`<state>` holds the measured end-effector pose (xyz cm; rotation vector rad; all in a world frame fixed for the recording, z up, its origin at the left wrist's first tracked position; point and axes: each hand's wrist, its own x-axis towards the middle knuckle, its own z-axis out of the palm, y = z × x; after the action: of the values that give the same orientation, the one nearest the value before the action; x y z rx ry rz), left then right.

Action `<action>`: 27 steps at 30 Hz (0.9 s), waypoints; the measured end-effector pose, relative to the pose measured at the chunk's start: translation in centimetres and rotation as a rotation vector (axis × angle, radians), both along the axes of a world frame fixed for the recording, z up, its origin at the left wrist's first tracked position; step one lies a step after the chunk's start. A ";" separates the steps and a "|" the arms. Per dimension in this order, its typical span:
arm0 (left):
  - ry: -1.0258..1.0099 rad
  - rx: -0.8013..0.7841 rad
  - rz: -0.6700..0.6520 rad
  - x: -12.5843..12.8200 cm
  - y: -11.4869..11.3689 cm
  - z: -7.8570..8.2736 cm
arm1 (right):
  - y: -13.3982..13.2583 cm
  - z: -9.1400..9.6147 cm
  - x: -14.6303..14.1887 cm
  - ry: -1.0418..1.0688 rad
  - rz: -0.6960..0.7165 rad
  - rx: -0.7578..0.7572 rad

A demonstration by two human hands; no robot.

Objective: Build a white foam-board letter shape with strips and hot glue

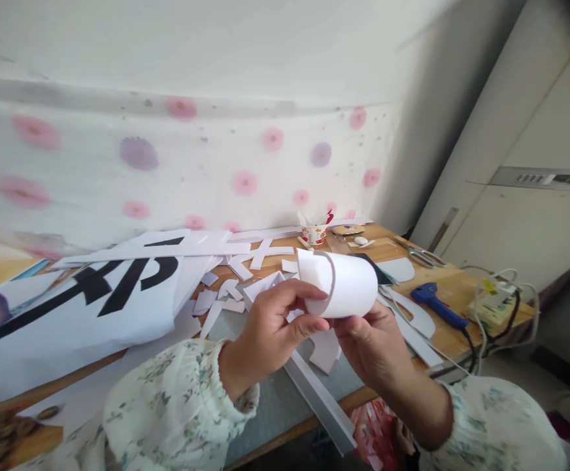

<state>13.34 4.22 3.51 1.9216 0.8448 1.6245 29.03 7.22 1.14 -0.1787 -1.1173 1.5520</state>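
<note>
A white sheet of card or foam, rolled into a short tube (348, 282), is held above the table (454, 282) between both hands. My left hand (270, 330) is closed on its near left end, thumb and forefinger pinching the overlapping edge. From below and to the right, my right hand (376, 343) cups the roll, fingers curled round its underside. Both sleeves are pale with a flower print.
White offcuts (226, 296) litter the table. A big white sheet with black brush strokes (93, 294) lies left. A blue glue gun (436, 304), a power strip with cables (493, 304), scissors (422, 256) and a paper cup (314, 233) sit right and back. A cabinet (525, 196) stands right.
</note>
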 end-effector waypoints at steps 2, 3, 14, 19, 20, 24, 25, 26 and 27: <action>0.072 0.074 0.034 0.0 -0.3 0.5 | -0.3 0.0 0.1 -0.004 -0.018 0.004; 0.105 0.110 0.037 0.1 -0.5 0.7 | -0.5 0.0 0.1 -0.002 -0.027 0.002; 0.209 0.308 0.205 0.3 -1.2 0.3 | -1.0 0.2 -0.2 -0.037 0.023 -0.025; 0.420 0.516 0.333 -0.6 0.5 0.5 | 1.7 0.1 2.0 -0.174 0.096 0.003; 0.483 0.546 0.353 -0.8 0.9 0.3 | 2.2 0.1 2.5 -0.201 0.100 -0.007; 0.674 0.526 0.366 -1.1 2.2 -1.0 | 3.6 -0.1 4.3 -0.320 0.062 -0.039; 0.703 0.489 0.350 -1.1 2.4 -1.4 | 3.8 -0.1 4.6 -0.351 0.036 -0.046; 0.720 0.438 0.321 -1.2 2.6 -1.6 | 4.0 -0.1 5.0 -0.387 0.007 -0.040; 0.711 0.385 0.285 -1.3 2.8 -1.8 | 4.1 0.1 5.3 -0.441 -0.023 -0.010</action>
<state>12.05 6.98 1.68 2.8424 1.1770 1.3068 34.35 11.37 1.24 -0.5592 -1.4414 1.5371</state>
